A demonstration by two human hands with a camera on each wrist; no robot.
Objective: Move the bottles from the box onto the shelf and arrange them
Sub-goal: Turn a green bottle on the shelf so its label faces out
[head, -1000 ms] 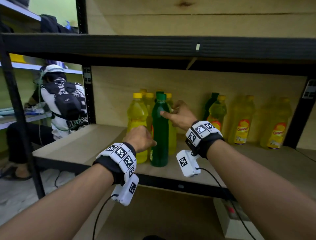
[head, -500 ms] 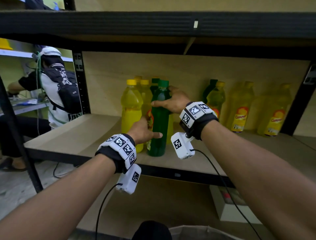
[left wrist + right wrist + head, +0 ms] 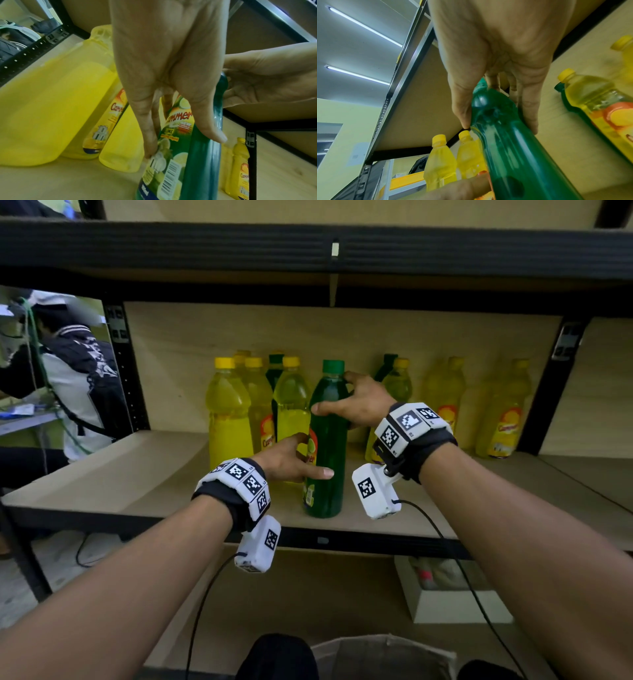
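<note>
The green bottle stood upright near the front edge of the shelf, between the two hands. The right hand gripped its shoulder just below the green cap, thumb on the near side and fingers curled round the far side. The left hand held the bottle lower, at the label: its thumb lay across the front and its fingers reached round the left side, as the left wrist view showed. Just beyond the left hand, a cluster of yellow bottles stood upright, the nearest of them close beside the green bottle; a dark green bottle stood partly hidden among them. Behind the right hand stood another yellow bottle, and further to the right of that hand more yellow bottles lined the back of the shelf. Below the shelf, under the right forearm, lay a white box. A seated person was visible far to the left of the left hand.
</note>
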